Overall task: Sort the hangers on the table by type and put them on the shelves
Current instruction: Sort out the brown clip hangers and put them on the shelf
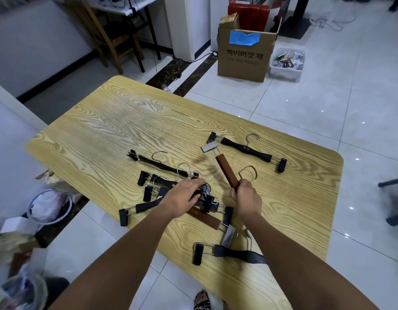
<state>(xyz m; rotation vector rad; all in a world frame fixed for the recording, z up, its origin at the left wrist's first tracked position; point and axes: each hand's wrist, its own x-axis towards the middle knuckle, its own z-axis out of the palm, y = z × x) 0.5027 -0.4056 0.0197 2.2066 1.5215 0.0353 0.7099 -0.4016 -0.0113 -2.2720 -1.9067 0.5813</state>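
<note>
Several clip hangers lie on the wooden table (126, 121). My right hand (246, 196) grips a brown wooden hanger (226, 170) by its middle, with its silver clip end pointing away from me. My left hand (185, 195) rests on a tangled pile of black hangers (162, 186), fingers curled over their metal hooks. A second brown hanger (208, 218) lies under the pile near my left wrist. One black hanger (247, 149) lies apart at the far right, another black hanger (229, 252) near the table's front edge. No shelves are in view.
A cardboard box (245, 57) and a white bin of scraps (287, 63) stand on the tiled floor beyond the table. A wooden chair (108, 32) is at the back left. A waste basket (49, 205) and bags sit left of the table.
</note>
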